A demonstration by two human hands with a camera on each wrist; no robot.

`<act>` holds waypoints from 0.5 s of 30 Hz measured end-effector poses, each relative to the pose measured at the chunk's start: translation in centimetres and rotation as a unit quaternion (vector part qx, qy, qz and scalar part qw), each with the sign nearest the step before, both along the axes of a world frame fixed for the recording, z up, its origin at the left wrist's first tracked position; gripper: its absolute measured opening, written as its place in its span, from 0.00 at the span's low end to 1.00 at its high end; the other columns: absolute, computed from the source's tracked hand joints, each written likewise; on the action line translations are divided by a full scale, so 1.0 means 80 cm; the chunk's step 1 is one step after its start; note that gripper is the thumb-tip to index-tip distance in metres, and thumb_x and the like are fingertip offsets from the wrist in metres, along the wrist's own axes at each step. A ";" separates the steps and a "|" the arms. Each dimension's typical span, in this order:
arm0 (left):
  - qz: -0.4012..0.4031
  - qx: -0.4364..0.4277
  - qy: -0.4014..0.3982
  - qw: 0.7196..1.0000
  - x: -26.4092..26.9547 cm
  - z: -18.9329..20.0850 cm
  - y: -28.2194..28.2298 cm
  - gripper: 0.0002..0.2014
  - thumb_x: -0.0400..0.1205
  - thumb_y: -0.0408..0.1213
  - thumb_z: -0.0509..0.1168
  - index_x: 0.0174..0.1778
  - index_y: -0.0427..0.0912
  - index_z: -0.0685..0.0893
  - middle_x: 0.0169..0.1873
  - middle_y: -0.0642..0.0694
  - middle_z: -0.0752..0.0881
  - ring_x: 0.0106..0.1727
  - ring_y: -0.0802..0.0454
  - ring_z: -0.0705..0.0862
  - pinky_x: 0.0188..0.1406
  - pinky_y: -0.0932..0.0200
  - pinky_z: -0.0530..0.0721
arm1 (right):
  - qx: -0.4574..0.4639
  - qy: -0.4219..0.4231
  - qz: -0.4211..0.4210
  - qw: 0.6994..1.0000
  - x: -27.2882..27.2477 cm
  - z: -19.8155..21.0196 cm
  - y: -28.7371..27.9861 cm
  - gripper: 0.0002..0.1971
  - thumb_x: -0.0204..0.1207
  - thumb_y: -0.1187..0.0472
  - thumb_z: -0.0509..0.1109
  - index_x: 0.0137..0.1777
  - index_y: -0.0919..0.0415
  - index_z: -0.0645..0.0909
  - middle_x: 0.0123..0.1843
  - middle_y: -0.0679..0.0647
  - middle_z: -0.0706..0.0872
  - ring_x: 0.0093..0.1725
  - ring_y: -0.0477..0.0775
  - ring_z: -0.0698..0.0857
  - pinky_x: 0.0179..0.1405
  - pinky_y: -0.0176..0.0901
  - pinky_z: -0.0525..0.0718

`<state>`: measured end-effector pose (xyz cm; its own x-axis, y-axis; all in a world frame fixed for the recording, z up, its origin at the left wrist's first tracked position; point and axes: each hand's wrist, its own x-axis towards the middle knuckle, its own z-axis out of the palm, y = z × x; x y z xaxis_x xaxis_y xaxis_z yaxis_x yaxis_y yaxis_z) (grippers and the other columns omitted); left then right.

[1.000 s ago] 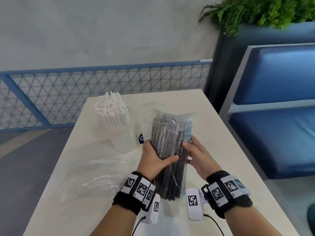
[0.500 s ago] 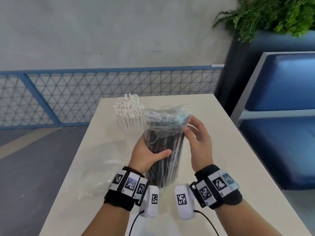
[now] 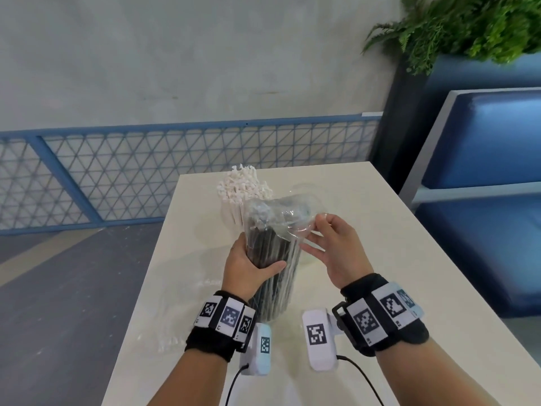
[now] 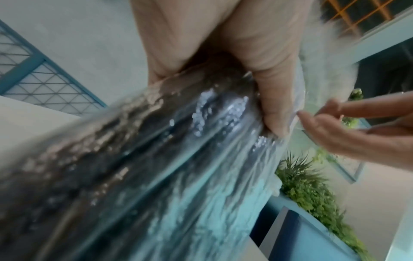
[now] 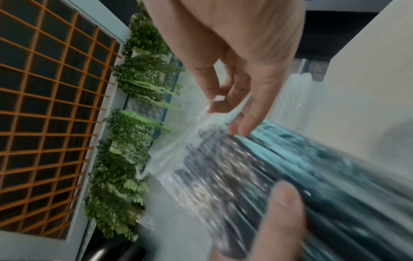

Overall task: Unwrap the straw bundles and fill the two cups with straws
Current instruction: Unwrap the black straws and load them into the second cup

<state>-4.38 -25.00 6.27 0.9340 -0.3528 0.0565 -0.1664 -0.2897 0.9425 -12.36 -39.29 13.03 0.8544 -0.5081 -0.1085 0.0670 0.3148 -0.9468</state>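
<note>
A bundle of black straws (image 3: 272, 259) in clear plastic wrap stands upright over the white table (image 3: 366, 230). My left hand (image 3: 257, 260) grips it round the middle, thumb in front. My right hand (image 3: 317, 230) pinches the loose clear wrap (image 3: 281, 212) at the bundle's top right. In the right wrist view the fingertips (image 5: 214, 104) hold the stretched film above the straw ends (image 5: 223, 167). The left wrist view shows the blurred bundle (image 4: 156, 159). Behind it stands a cup packed with white straws (image 3: 243, 189). A faint clear cup rim (image 3: 306, 187) shows beside it.
An empty clear wrapper (image 3: 175, 326) lies on the table's left side near its edge. A blue mesh railing (image 3: 146, 171) runs behind the table. A blue bench (image 3: 483, 200) and a planter with ferns (image 3: 468, 24) stand to the right.
The bundle has swung from leaning away to upright and nearer me. My right hand has moved from the bundle's side up to its top and taken hold of the loose wrap.
</note>
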 end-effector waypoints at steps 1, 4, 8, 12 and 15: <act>-0.004 0.014 0.001 1.000 0.001 -0.005 0.004 0.39 0.58 0.46 0.82 0.64 0.47 0.75 0.58 0.48 0.85 0.59 0.52 0.83 0.62 0.51 0.82 | 0.016 -0.015 -0.011 1.000 -0.001 0.005 0.000 0.09 0.83 0.60 0.59 0.42 0.61 0.74 0.37 0.51 0.81 0.39 0.51 0.87 0.42 0.42 0.87; -0.014 0.011 0.016 1.000 -0.001 -0.015 0.011 0.37 0.59 0.43 0.83 0.63 0.48 0.75 0.58 0.47 0.84 0.60 0.50 0.83 0.62 0.50 0.82 | 0.072 -0.069 -0.032 0.994 -0.003 0.020 -0.003 0.06 0.83 0.63 0.59 0.45 0.61 0.75 0.37 0.51 0.81 0.44 0.54 0.89 0.45 0.39 0.87; -0.022 -0.002 0.029 0.999 -0.002 -0.014 0.013 0.37 0.59 0.42 0.83 0.63 0.48 0.76 0.57 0.48 0.85 0.59 0.51 0.83 0.62 0.50 0.82 | 0.025 -0.106 -0.026 0.994 -0.005 0.028 -0.003 0.04 0.82 0.65 0.60 0.50 0.60 0.76 0.47 0.54 0.88 0.52 0.51 0.89 0.54 0.39 0.83; -0.030 -0.012 0.016 0.999 -0.007 -0.004 0.012 0.36 0.61 0.39 0.82 0.63 0.45 0.75 0.55 0.49 0.85 0.56 0.53 0.83 0.56 0.59 0.80 | -0.356 -0.042 -0.015 0.934 -0.005 0.020 -0.002 0.08 0.80 0.64 0.63 0.45 0.62 0.84 0.47 0.48 0.88 0.49 0.38 0.84 0.51 0.23 0.75; -0.058 -0.006 0.017 0.998 -0.012 0.002 0.010 0.37 0.60 0.38 0.83 0.64 0.46 0.74 0.55 0.51 0.84 0.56 0.55 0.82 0.56 0.61 0.79 | -0.548 -0.068 -0.011 0.834 0.005 0.031 -0.009 0.11 0.81 0.66 0.60 0.56 0.59 0.84 0.54 0.42 0.83 0.56 0.39 0.79 0.56 0.15 0.68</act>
<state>-5.34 -24.17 6.39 0.8880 -0.4589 0.0303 -0.1665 -0.2594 0.9513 -11.93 -40.04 15.54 0.8107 -0.2540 0.5275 0.1916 -0.7363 -0.6490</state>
